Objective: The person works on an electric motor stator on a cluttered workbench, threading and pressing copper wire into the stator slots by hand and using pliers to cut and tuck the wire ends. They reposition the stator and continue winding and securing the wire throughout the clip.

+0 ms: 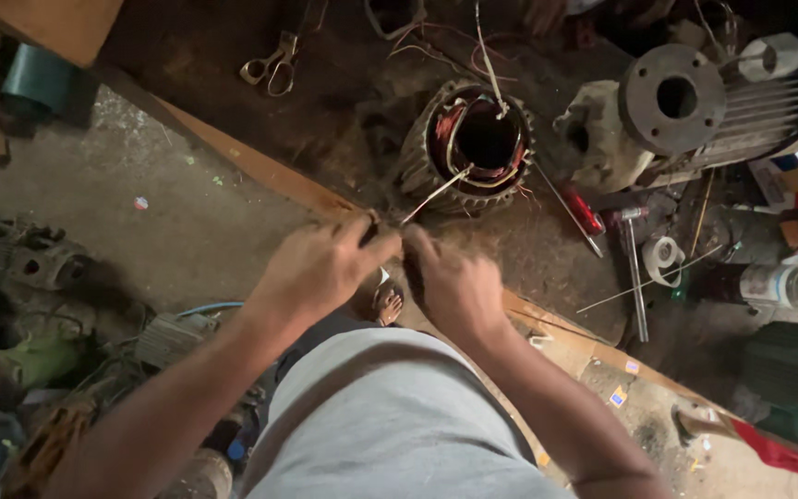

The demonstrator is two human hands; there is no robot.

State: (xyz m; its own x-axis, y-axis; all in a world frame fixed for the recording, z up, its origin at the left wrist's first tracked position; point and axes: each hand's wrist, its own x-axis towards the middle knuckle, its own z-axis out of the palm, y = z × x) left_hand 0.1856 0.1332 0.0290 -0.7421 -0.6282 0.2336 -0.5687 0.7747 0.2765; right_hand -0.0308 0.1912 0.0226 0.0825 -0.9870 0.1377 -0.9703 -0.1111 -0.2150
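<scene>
Dark, grimy workbench (233, 55): an open motor stator (475, 143) stands on end near its middle, copper windings (447, 129) packed round the inside of its bore, a finned grey motor (722, 102) to its right and scissors (272, 65) at upper left. A thin pale lead (436, 192) runs from the stator's rim down to the bench edge. There the left hand (320, 268) and right hand (453, 282) meet, fingers pressed together, pinching the lead's near end between them.
</scene>
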